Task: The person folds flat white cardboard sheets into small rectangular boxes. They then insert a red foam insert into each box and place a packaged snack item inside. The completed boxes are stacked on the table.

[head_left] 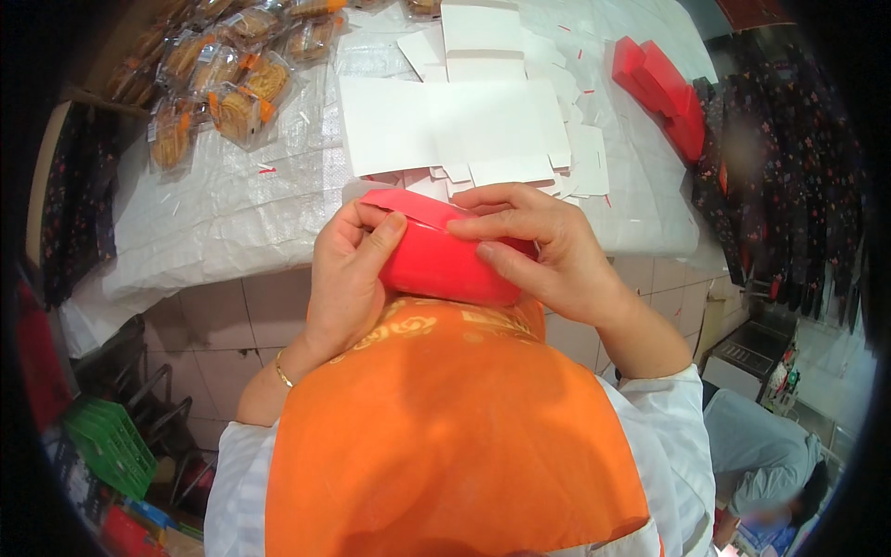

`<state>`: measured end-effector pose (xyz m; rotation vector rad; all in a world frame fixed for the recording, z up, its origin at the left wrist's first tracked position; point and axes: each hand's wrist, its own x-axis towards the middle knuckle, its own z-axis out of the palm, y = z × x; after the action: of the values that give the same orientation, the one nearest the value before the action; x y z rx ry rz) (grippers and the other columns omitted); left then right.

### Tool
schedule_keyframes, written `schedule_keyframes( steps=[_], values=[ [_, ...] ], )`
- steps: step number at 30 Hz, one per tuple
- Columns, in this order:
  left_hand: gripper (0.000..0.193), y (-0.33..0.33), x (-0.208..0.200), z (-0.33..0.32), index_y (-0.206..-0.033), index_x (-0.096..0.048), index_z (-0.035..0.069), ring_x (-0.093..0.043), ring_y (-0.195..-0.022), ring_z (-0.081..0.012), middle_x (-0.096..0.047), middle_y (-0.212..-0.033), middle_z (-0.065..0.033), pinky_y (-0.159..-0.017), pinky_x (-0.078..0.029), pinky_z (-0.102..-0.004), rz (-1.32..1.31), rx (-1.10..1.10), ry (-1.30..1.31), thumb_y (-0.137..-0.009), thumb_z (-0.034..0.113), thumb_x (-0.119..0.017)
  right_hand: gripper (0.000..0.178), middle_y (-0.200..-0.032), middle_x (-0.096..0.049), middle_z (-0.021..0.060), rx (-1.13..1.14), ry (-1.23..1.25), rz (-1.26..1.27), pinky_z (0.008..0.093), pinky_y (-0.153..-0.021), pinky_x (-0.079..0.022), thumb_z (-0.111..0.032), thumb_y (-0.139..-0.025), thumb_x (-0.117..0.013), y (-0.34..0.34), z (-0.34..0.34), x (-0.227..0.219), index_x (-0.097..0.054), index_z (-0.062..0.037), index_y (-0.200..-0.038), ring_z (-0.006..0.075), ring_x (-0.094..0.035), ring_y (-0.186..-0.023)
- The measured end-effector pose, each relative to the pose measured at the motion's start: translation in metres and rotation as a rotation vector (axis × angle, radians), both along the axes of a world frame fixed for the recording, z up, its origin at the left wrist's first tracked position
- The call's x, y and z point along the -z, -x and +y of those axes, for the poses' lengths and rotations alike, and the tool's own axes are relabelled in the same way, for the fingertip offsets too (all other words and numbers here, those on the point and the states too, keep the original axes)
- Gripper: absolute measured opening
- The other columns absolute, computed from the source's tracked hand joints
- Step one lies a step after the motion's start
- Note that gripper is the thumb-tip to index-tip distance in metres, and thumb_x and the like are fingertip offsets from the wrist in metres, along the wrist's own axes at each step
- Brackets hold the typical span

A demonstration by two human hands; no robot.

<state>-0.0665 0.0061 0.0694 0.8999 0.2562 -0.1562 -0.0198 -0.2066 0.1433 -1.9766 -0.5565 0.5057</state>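
Note:
A red cardboard box is held up close to my orange apron at the table's near edge. My left hand grips its left end, the thumb pressed on the front near a folded flap. On the other end, my right hand has its fingers on the top edge and its thumb against the front. A slit shows between the flap and the box front. Just beyond lie flat white card blanks, stacked unevenly. What is inside the box is hidden.
Clear-wrapped round pastries are heaped at the far left. Red folded card pieces lie at the table's right edge. A pale plastic sheet covers the table. A green crate stands low at left; another person bends down at lower right.

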Motion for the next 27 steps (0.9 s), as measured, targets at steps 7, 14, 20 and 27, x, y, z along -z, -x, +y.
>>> schedule_keyframes(
  steps=[7,14,20,27],
  values=[
    [0.011,-0.006,-0.011,-0.001,-0.097,-0.056,0.000,-0.059,-0.084,-0.0066,-0.064,-0.095,-0.0051,-0.078,-0.049,-0.0235,0.015,0.047,-0.094,-0.099,0.010,-0.060,0.044,-0.119,-0.066,0.0130,-0.114,0.089,-0.002,0.0335,-0.094,-0.050,-0.005,-0.089,-0.061,-0.007,0.002,-0.009,-0.061,-0.0105,-0.133,0.0225,-0.061,-0.111],
    [0.020,-0.053,-0.038,0.006,-0.107,-0.058,0.000,-0.060,-0.098,-0.0177,-0.062,-0.105,-0.0108,-0.086,-0.049,-0.0304,-0.463,-0.113,-0.847,-0.089,0.007,-0.067,0.058,-0.128,-0.062,0.0152,-0.062,0.128,0.135,0.0334,-0.099,-0.046,-0.011,-0.094,-0.054,-0.042,0.003,-0.023,-0.040,-0.0109,-0.151,0.0209,-0.060,-0.115],
    [0.047,-0.054,-0.026,0.014,-0.138,-0.046,0.003,-0.050,-0.122,-0.0228,-0.047,-0.137,-0.0141,-0.100,-0.044,-0.0349,-0.507,-0.392,-0.797,-0.093,0.006,-0.059,0.068,-0.124,-0.059,0.0135,0.308,-0.292,-0.045,0.0338,-0.100,-0.044,-0.009,-0.094,-0.053,-0.043,-0.012,0.000,-0.027,-0.0140,-0.157,0.0193,-0.058,-0.111],
    [0.055,-0.054,-0.034,-0.005,-0.151,-0.032,0.003,-0.047,-0.127,-0.0173,-0.044,-0.145,-0.0117,-0.106,-0.039,-0.0315,-0.481,-0.156,-0.567,-0.102,0.016,-0.053,0.073,-0.135,-0.050,0.0173,0.368,-0.414,-0.010,0.0385,-0.107,-0.038,-0.010,-0.093,-0.054,-0.014,0.014,0.010,-0.021,-0.0151,-0.158,0.0243,-0.053,-0.118]
  ],
)
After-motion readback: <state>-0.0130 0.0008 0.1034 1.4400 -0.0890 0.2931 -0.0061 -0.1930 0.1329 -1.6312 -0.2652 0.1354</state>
